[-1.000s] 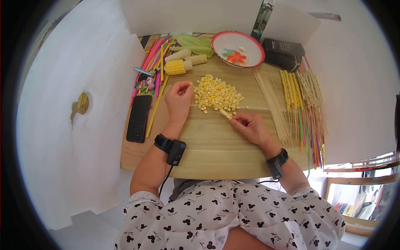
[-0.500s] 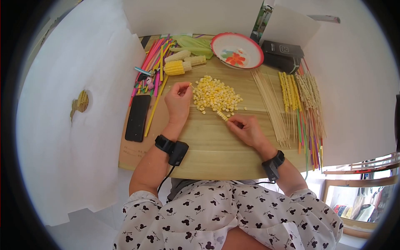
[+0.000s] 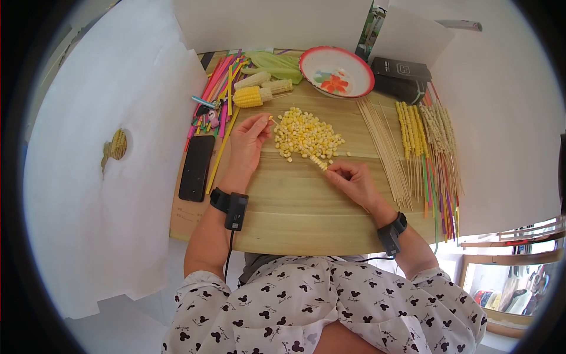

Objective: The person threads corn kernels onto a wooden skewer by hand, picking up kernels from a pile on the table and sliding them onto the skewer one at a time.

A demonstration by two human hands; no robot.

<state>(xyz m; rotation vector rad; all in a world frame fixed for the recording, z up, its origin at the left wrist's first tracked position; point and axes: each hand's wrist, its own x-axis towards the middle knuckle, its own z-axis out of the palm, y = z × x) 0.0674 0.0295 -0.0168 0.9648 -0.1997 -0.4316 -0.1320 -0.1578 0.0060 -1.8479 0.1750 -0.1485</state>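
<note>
My left hand (image 3: 250,137) is at the left edge of a heap of loose corn kernels (image 3: 308,134), thumb and forefinger pinched on a single corn kernel (image 3: 271,118). A thin stick end shows just beside that kernel. Lower right of the heap, my right hand (image 3: 352,179) is closed around the near end of a bamboo skewer with a short row of threaded kernels (image 3: 319,162). This row points up and left, overlapping the heap's lower edge; the skewer's middle is hard to make out against the kernels.
Partly stripped corn cobs (image 3: 252,96) and green husks (image 3: 277,66) lie behind, beside an enamel bowl (image 3: 337,71). Bare skewers (image 3: 383,150) and kernel-threaded skewers (image 3: 411,130) lie right. A phone (image 3: 196,168) and colourful straws (image 3: 219,82) are left; a black box (image 3: 401,79) stands back right.
My left hand has turned slightly, its wrist shifting left and the fingers opening out a little around the kernel. My right hand has moved slightly right with the skewer.
</note>
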